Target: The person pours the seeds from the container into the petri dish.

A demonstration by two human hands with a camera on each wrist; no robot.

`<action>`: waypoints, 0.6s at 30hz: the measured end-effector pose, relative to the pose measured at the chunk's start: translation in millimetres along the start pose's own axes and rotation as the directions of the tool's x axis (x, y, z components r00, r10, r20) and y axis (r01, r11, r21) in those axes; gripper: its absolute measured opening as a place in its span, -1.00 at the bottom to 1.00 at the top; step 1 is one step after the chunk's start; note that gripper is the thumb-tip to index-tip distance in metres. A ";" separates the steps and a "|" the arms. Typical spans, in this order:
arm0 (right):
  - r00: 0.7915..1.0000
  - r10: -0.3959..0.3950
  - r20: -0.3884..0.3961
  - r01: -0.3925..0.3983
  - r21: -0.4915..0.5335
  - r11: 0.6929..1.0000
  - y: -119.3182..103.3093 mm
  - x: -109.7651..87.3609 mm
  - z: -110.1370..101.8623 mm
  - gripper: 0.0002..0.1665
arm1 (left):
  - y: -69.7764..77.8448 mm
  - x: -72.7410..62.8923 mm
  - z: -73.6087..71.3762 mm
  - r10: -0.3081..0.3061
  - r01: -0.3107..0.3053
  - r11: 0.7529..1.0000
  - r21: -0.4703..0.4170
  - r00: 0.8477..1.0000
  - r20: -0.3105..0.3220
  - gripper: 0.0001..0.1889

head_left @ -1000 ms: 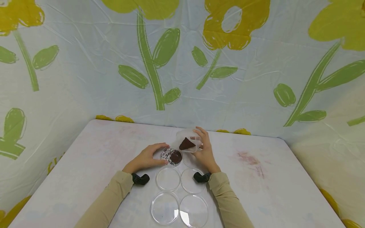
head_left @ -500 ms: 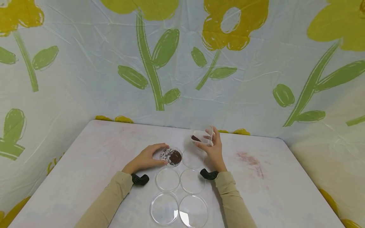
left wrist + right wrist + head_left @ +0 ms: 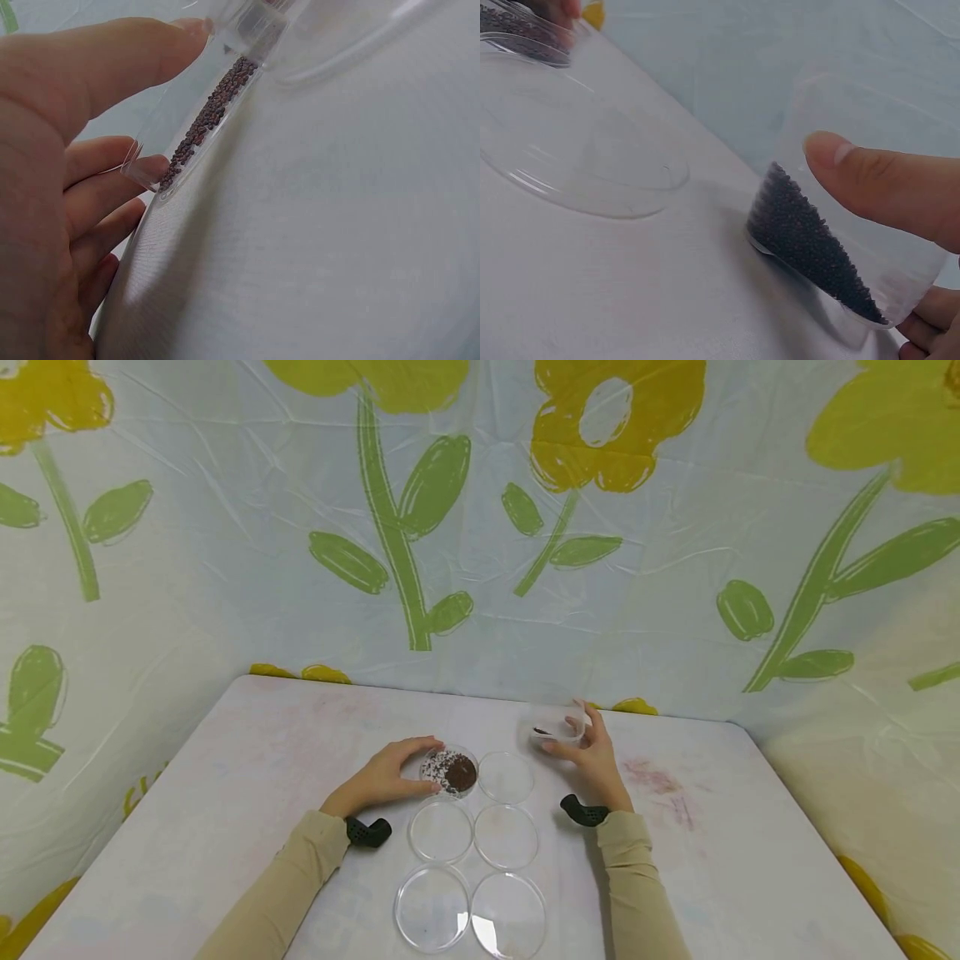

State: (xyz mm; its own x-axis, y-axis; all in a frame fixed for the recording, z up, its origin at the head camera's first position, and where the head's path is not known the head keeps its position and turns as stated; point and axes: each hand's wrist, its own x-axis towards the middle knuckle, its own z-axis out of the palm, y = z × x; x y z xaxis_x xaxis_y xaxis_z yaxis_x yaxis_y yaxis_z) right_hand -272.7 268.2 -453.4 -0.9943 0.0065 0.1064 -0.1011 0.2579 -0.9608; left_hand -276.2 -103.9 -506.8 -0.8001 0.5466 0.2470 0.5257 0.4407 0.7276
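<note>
Holding, right side: the right hand (image 3: pixel 596 756) has its thumb on one side and fingers curled round the other, pinching the see-through tub (image 3: pixel 900 277) by its wall, at the far side of the table (image 3: pixel 712 860).
Tub's load: dark grains (image 3: pixel 802 244), banked against the left wall; whether the base touches the tabletop I can't tell.
Tub's feel: light, I'd guess, smooth enough to slip, likely to flex if squeezed; best taken gently high on opposite walls, since loose grains would shift with a tilt.
Far left dish: the grain-strewn dish (image 3: pixel 453 748), left of the tub, thumb and fingers of the left hand (image 3: pixel 390 772) curled about its edge; probably stiff, perhaps brittle.
In the way: one bare dish (image 3: pixel 506 777) just beside it on the right; four more dishes (image 3: pixel 441 831) nearer, paired; behind the tub, flowered cloth (image 3: pixel 480 560).
</note>
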 end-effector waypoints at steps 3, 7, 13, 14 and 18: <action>1.000 -0.001 0.020 0.000 0.058 0.998 3.9 -0.2 -5.9 0.12 | 0.8 -0.2 -0.5 -0.005 0.005 1.000 0.002 1.000 0.003 -0.25; 0.999 -0.019 0.040 0.013 0.137 0.991 6.1 -1.5 -10.3 0.10 | 3.4 0.3 -1.9 -0.002 0.002 1.000 0.009 1.000 0.000 -0.26; 0.998 -0.044 0.046 0.035 0.184 0.982 20.3 1.7 -14.0 0.09 | 5.8 0.2 -2.0 -0.008 0.008 1.000 0.000 1.000 0.009 -0.25; 0.998 -0.049 0.039 0.041 0.191 0.981 24.3 3.3 -14.3 0.09 | 5.5 0.2 -1.8 -0.009 0.009 1.000 -0.001 1.000 0.010 -0.25; 0.997 -0.077 0.013 0.072 0.216 0.974 38.6 9.3 -13.2 0.14 | 3.7 -0.4 -1.1 -0.024 0.024 1.000 0.010 1.000 0.008 -0.25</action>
State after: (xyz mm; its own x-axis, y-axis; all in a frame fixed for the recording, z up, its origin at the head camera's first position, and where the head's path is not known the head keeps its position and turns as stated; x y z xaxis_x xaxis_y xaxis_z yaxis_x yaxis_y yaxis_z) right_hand -285.4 291.0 -486.1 -0.9839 -0.0258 0.1766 -0.1776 0.0425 -0.9832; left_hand -274.3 -103.3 -503.5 -0.8104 0.5414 0.2242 0.5089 0.4607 0.7272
